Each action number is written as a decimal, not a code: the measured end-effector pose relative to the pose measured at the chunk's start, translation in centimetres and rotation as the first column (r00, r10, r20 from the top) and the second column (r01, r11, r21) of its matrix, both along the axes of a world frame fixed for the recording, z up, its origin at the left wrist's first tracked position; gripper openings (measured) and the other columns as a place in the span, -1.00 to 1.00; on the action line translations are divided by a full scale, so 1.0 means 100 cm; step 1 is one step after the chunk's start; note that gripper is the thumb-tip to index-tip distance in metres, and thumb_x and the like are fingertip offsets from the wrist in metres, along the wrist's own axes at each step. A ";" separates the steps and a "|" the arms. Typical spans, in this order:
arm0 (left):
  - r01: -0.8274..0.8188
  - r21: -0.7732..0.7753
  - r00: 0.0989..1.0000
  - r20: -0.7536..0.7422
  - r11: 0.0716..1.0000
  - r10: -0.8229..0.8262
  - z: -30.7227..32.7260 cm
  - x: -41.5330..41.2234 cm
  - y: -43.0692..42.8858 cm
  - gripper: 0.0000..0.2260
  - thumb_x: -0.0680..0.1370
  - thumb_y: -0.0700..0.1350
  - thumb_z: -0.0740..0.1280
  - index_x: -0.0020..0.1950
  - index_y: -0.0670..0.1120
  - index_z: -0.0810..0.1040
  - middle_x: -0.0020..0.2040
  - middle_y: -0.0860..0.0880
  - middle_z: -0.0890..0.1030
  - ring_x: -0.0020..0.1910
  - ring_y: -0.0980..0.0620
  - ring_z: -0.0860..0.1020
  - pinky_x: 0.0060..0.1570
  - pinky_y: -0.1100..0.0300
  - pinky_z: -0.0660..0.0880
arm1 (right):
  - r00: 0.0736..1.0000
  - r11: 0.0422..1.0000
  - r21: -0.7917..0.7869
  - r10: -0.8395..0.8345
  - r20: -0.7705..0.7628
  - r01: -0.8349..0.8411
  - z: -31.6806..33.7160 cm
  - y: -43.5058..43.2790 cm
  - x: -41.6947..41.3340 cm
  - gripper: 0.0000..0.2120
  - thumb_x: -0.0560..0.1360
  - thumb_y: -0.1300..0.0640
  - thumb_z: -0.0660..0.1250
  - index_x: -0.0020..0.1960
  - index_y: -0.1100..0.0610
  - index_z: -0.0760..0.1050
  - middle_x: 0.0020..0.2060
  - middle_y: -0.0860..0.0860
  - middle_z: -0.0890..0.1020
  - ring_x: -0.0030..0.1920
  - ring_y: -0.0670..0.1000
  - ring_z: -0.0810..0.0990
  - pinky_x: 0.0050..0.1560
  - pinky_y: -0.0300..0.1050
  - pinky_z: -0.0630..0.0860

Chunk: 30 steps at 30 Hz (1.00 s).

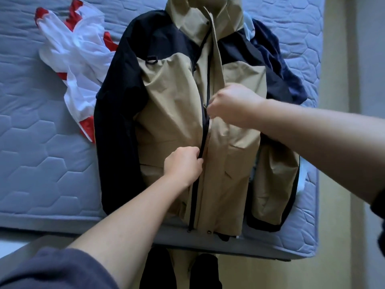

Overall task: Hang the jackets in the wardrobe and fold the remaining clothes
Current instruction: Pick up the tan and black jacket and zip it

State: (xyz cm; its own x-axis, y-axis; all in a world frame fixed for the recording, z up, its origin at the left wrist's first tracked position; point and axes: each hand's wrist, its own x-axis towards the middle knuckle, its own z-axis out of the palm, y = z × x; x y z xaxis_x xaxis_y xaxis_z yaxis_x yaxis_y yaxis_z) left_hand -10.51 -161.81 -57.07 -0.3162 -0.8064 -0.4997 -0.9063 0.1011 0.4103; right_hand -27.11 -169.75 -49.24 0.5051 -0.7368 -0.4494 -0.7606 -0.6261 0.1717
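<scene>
Looking down through the head camera, we log the tan and black jacket (173, 105) lying front-up on the bed (41, 163). Its long axis runs near to far, with the hem (216, 224) at the near mattress edge and the hood (193, 17) at the far end. The zipper (203, 130) follows that line down the middle, and both hands sit on it.

- Left hand (183, 163): the nearer one, low on the front. Fingers curled, gripping the left front edge right at the zipper.
- Right hand (233, 105): farther along, at chest height. Fingers bunched, pinching the right front flap. Whether it has the slider we cannot tell, because the fingers hide it.

Our reading is that the front is being closed ahead of hanging. Any pull would travel away from us along the zipper toward the hood, with the left hand anchoring below. The right hand is closer to the collar.

Also on the bed are a white and red garment (77, 55), far left, touching the jacket's sleeve, and a navy garment (277, 65), right, partly under the jacket's shoulder. Neither is folded.
</scene>
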 end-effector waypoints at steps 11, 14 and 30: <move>-0.034 0.125 0.997 0.076 0.992 0.025 0.012 -0.013 -0.033 -0.79 0.51 0.12 0.24 -0.12 0.00 0.52 -0.14 0.02 0.58 -0.14 -0.06 0.55 -0.24 0.16 0.44 | 0.999 0.999 -0.014 -0.046 -0.019 0.045 0.008 -0.039 -0.007 -0.74 0.45 0.33 0.18 -0.04 0.06 0.56 -0.04 0.01 0.62 0.02 0.14 0.59 0.04 -0.03 0.47; -0.132 0.048 0.990 0.047 0.990 0.130 0.021 -0.025 -0.060 -0.76 0.52 0.14 0.25 -0.11 -0.01 0.52 -0.13 0.00 0.56 -0.10 -0.10 0.55 -0.22 0.16 0.40 | 1.000 0.999 -0.022 -0.030 0.010 0.030 0.008 -0.041 -0.007 -0.74 0.50 0.28 0.16 0.02 0.03 0.56 -0.02 -0.01 0.62 0.06 0.12 0.59 0.03 -0.06 0.41; -0.023 -0.133 0.986 -0.169 0.991 0.000 0.032 0.006 -0.040 -0.79 0.57 0.02 0.25 -0.26 0.04 0.42 -0.36 0.11 0.50 -0.35 0.09 0.51 -0.33 0.19 0.50 | 0.992 0.979 -0.180 -0.075 0.104 0.093 0.055 -0.084 -0.018 -0.73 0.49 0.33 0.15 0.02 0.08 0.54 -0.02 -0.01 0.57 0.05 0.12 0.56 0.11 -0.03 0.41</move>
